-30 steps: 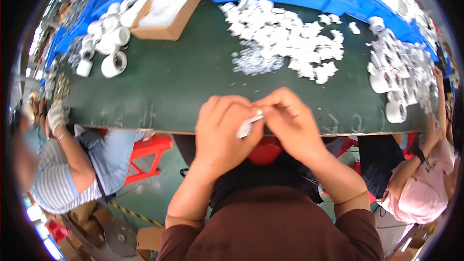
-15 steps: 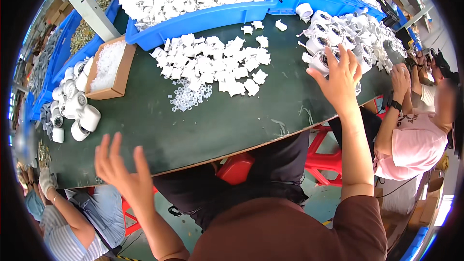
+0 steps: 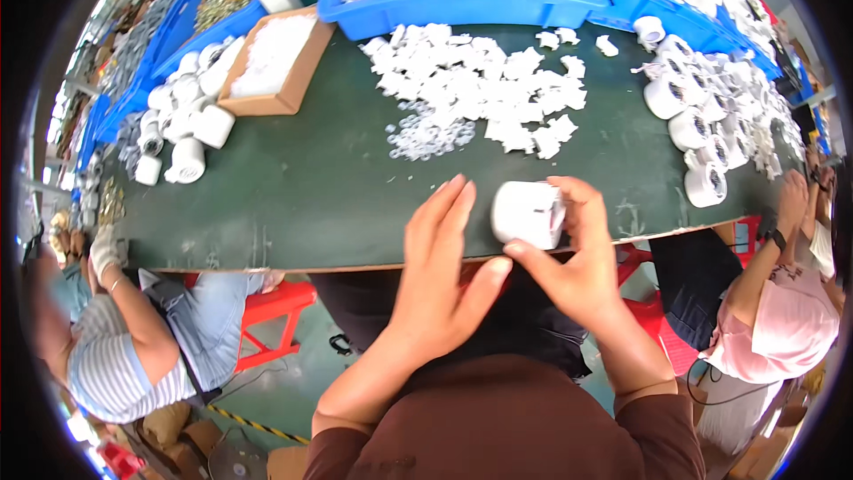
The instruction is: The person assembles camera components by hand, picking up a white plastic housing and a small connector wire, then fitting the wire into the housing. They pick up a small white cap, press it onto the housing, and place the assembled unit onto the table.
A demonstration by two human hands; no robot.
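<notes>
My right hand (image 3: 577,253) grips a white rounded plastic housing (image 3: 524,213) close to the table's front edge, thumb at the near side and fingers round its right end. Just left of the housing is my left hand (image 3: 440,267), fingers stretched out and thumb apart, holding nothing. Beyond both hands lies a heap of small white plastic pieces (image 3: 484,76). A patch of small translucent rings (image 3: 431,133) sits at its near left side. Several similar white housings (image 3: 693,129) stand grouped at the right of the dark green table (image 3: 293,204).
Blue bins (image 3: 462,11) full of white parts line the back. A cardboard box (image 3: 289,89) of translucent pieces stands back left, beside more white housings (image 3: 187,160). Co-workers sit at both sides, one in a pink shirt (image 3: 769,320), one in a striped top (image 3: 124,360).
My right hand has come from the housings at the right to the front middle and now holds one. My left hand has moved right toward it. The head view has shifted.
</notes>
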